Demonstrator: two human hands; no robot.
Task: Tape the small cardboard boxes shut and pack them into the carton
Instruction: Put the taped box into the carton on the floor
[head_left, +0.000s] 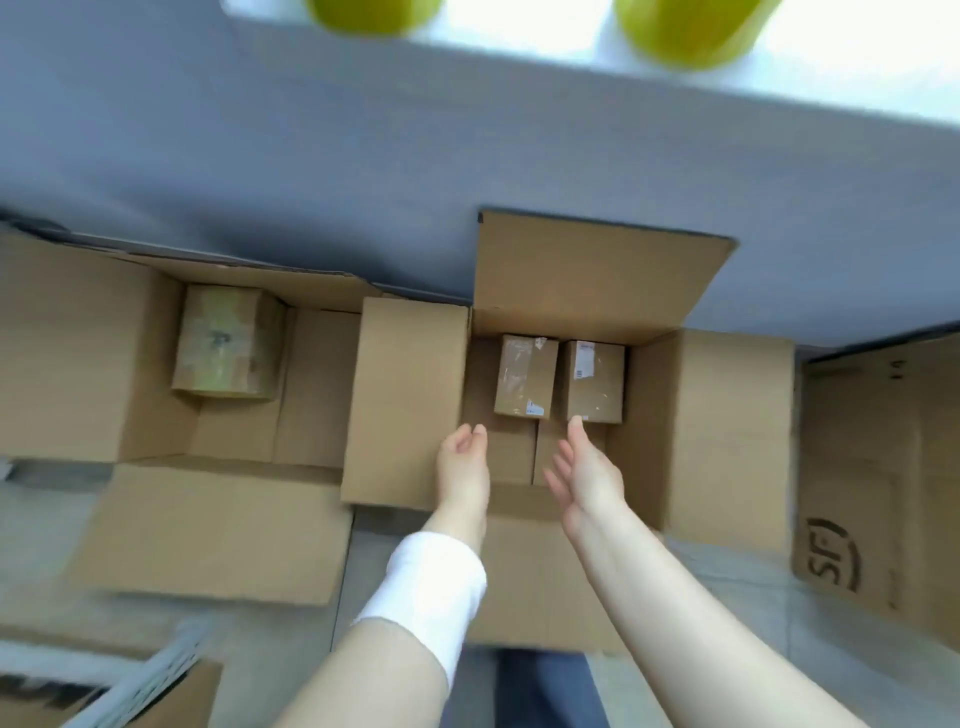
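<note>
An open carton (597, 280) stands on the floor below me with its flaps spread out. Two small taped cardboard boxes lie side by side against its far wall: the left small box (524, 375) and the right small box (597, 382). My left hand (462, 462) hovers over the carton's near left part with fingers loosely curled and nothing in it. My right hand (584, 473) is stretched out with straight fingers, and a fingertip reaches the near edge of the right small box.
A second open carton (78, 353) at the left holds one larger taped box (226, 343). A carton printed with a logo (883, 467) stands at the right. A grey table front (467, 156) rises behind, with two yellow-green tape rolls (685, 31) on top.
</note>
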